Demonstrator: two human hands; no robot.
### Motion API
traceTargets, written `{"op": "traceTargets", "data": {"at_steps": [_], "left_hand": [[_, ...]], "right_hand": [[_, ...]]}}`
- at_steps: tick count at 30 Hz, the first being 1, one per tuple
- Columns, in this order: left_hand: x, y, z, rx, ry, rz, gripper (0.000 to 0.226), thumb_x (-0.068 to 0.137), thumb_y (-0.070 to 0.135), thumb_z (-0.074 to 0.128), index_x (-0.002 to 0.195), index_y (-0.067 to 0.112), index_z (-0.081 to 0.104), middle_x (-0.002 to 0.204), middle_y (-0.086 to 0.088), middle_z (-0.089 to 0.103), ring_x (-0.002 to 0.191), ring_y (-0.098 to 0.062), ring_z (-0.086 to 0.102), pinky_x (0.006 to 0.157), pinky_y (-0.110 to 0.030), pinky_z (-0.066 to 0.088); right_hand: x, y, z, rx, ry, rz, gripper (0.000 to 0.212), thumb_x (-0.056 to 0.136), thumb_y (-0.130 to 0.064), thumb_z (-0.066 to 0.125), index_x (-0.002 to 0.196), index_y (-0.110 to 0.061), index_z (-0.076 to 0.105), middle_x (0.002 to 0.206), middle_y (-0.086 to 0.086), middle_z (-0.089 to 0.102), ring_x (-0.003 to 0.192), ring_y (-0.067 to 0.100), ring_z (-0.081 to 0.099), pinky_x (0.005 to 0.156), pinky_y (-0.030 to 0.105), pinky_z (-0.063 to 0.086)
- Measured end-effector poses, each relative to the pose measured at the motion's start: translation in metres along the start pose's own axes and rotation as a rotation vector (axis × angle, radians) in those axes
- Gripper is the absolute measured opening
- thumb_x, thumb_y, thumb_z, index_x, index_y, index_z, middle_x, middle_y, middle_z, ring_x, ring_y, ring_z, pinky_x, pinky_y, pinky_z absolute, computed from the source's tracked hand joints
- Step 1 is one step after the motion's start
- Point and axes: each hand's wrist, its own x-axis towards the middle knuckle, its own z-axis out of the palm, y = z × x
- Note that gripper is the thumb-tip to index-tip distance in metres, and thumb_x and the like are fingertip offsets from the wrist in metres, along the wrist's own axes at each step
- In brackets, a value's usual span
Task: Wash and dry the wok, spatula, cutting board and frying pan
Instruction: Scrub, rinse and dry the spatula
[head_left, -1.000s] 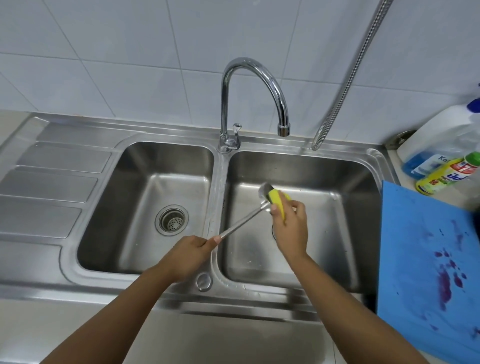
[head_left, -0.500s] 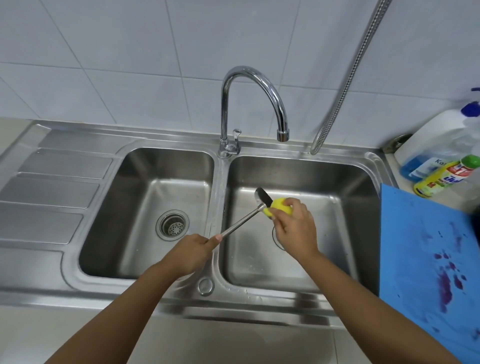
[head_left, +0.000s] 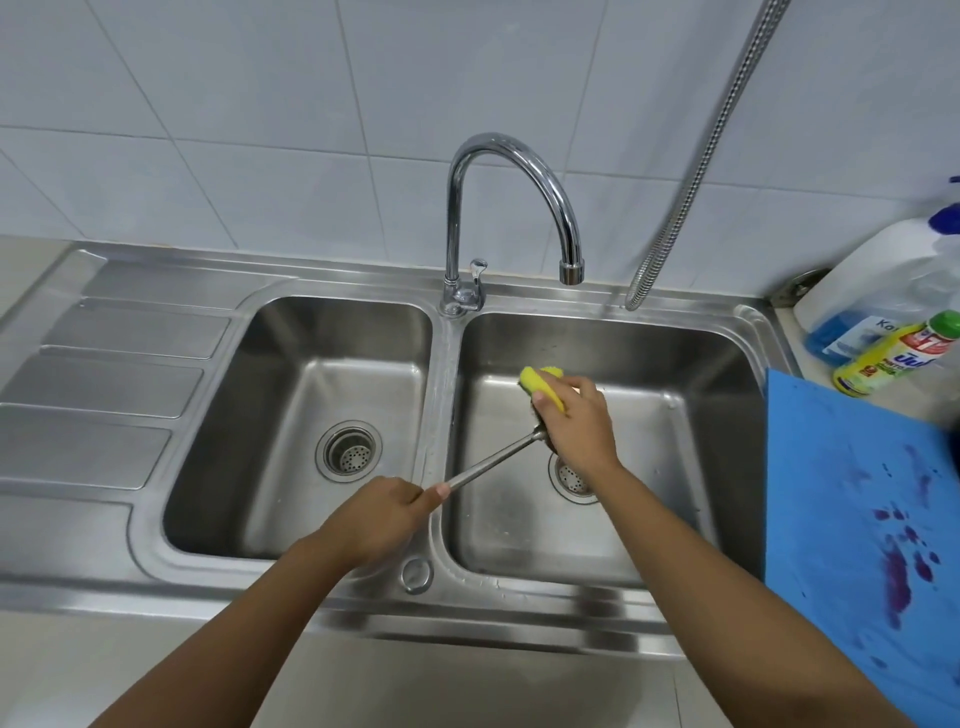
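Half a second ago the dark blade of the spatula poked out past the sponge toward the faucet. Now the blade is hidden, and the sponge has slid up to the spatula's far end, nearer the faucet's spout. The right hand has moved the same way. It covered the strainer of the basin under the spout then, and now the strainer shows just behind the wrist, on the side away from the faucet. The left hand has kept its place in front of the faucet's base, over the divider of the sink.

The left hand grips the end of the spatula's metal handle, fingers wrapped round it and the thumb laid along the shaft. From that fist the handle rises slantwise toward the spout and disappears under the right hand. The right hand pinches the yellow sponge, thumb on the near face and fingers curled over the far one. The sponge is pressed to the spatula's head, which sits beneath the palm and cannot be seen.

Far to the right of the faucet, the blue cutting board lies flat on the counter, stained with purple blotches. Two bottles lie beyond it, nearer the wall.
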Motion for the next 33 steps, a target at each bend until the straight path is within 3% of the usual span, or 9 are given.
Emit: {"op": "traceTargets", "data": {"at_steps": [2, 4, 7, 10, 13, 17, 21, 30, 33], "left_hand": [[0.0, -0.001, -0.004, 0.084, 0.018, 0.02, 0.064, 0.095, 0.064, 0.034, 0.053, 0.016, 0.039, 0.053, 0.0, 0.044, 0.051, -0.013, 0.042, 0.06, -0.033, 0.04], [0.0, -0.002, -0.004, 0.124, 0.029, 0.016, 0.065, 0.094, 0.066, 0.032, 0.054, 0.017, 0.042, 0.054, 0.0, 0.047, 0.051, -0.013, 0.044, 0.058, -0.032, 0.04], [0.003, 0.003, 0.0, 0.013, 0.07, -0.023, 0.064, 0.093, 0.067, 0.032, 0.054, 0.017, 0.042, 0.054, 0.002, 0.047, 0.053, -0.013, 0.045, 0.059, -0.033, 0.041], [0.015, 0.018, 0.004, -0.128, 0.068, -0.081, 0.065, 0.097, 0.061, 0.034, 0.061, 0.01, 0.052, 0.064, -0.003, 0.057, 0.061, -0.016, 0.052, 0.063, -0.031, 0.041], [0.024, 0.03, 0.005, -0.157, 0.043, -0.07, 0.062, 0.102, 0.053, 0.032, 0.07, 0.007, 0.058, 0.073, -0.006, 0.062, 0.068, -0.017, 0.056, 0.062, -0.026, 0.039], [0.021, 0.033, 0.008, -0.171, 0.02, -0.025, 0.058, 0.104, 0.045, 0.03, 0.063, 0.01, 0.053, 0.063, -0.003, 0.056, 0.062, -0.018, 0.052, 0.064, -0.03, 0.038], [0.017, 0.032, 0.01, -0.18, 0.032, -0.055, 0.058, 0.104, 0.044, 0.031, 0.067, 0.008, 0.058, 0.067, -0.007, 0.062, 0.065, -0.02, 0.055, 0.067, -0.031, 0.04], [0.022, 0.051, 0.007, 0.274, 0.201, 0.025, 0.042, 0.101, 0.055, 0.028, 0.091, 0.019, 0.047, 0.079, 0.001, 0.059, 0.073, -0.022, 0.058, 0.061, -0.033, 0.04], [0.021, 0.051, 0.012, 0.31, 0.235, 0.008, 0.039, 0.1, 0.054, 0.031, 0.092, 0.02, 0.046, 0.081, 0.0, 0.06, 0.074, -0.024, 0.058, 0.061, -0.033, 0.041]], "right_hand": [[0.014, 0.002, -0.003, 0.034, -0.017, 0.01, 0.025, 0.089, -0.051, 0.052, 0.108, -0.043, 0.068, 0.111, -0.004, 0.058, 0.097, 0.018, 0.06, 0.081, 0.029, 0.051], [0.022, 0.006, -0.003, 0.058, 0.002, 0.225, 0.035, 0.087, -0.058, 0.044, 0.103, -0.036, 0.067, 0.11, 0.007, 0.063, 0.101, 0.028, 0.061, 0.086, 0.036, 0.051], [0.004, -0.009, 0.006, 0.117, 0.118, 0.577, 0.042, 0.097, -0.047, 0.039, 0.133, -0.03, 0.053, 0.131, 0.016, 0.05, 0.119, 0.037, 0.046, 0.099, 0.043, 0.037], [-0.055, -0.059, 0.026, -0.01, 0.218, 0.207, 0.043, 0.097, -0.038, 0.048, 0.14, -0.034, 0.048, 0.139, 0.014, 0.039, 0.118, 0.035, 0.04, 0.099, 0.045, 0.037], [-0.091, -0.061, 0.035, -0.196, 0.095, -0.248, 0.039, 0.094, -0.039, 0.049, 0.133, -0.039, 0.053, 0.137, 0.011, 0.044, 0.108, 0.03, 0.045, 0.088, 0.042, 0.042], [-0.076, -0.037, 0.016, -0.215, 0.196, -0.087, 0.039, 0.094, -0.044, 0.042, 0.131, -0.041, 0.055, 0.135, 0.011, 0.046, 0.101, 0.031, 0.048, 0.086, 0.046, 0.047], [-0.085, -0.024, 0.013, -0.375, 0.063, -0.297, 0.039, 0.094, -0.042, 0.043, 0.133, -0.043, 0.051, 0.134, 0.01, 0.047, 0.101, 0.03, 0.049, 0.084, 0.042, 0.046], [-0.074, -0.026, -0.01, -0.337, 0.272, -0.085, 0.038, 0.089, -0.039, 0.054, 0.127, -0.04, 0.059, 0.132, 0.01, 0.048, 0.1, 0.031, 0.047, 0.083, 0.044, 0.047], [-0.087, -0.029, -0.001, -0.452, 0.133, -0.287, 0.038, 0.09, -0.041, 0.054, 0.127, -0.043, 0.057, 0.131, 0.008, 0.051, 0.099, 0.028, 0.048, 0.08, 0.041, 0.046]]}}
